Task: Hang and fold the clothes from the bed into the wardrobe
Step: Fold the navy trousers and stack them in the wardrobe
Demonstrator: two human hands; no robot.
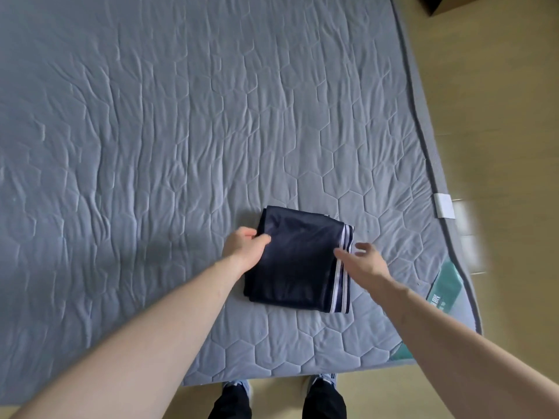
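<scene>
the folding looks finished: the dark striped garment (298, 261) lies as a neat packet near the foot of the bed (151, 146), left hand (246, 249) pinching its edge, right hand (363, 261) spread loose beside the stripes, so next comes lifting it whole for the wardrobe.

Soft, even daylight fills the scene, bright without harshness, giving the quilted mattress (181, 131) a pale sheen along its stitched ridges. A faint shadow spreads left of the left hand (246, 249). The dark folded garment (298, 261) shows a dull gloss. Motion blur smears the floor (499, 146) at right (worst beside the white tag (444, 206)), and wide-angle distortion bows the mattress edge and stretches the near forearms.
</scene>
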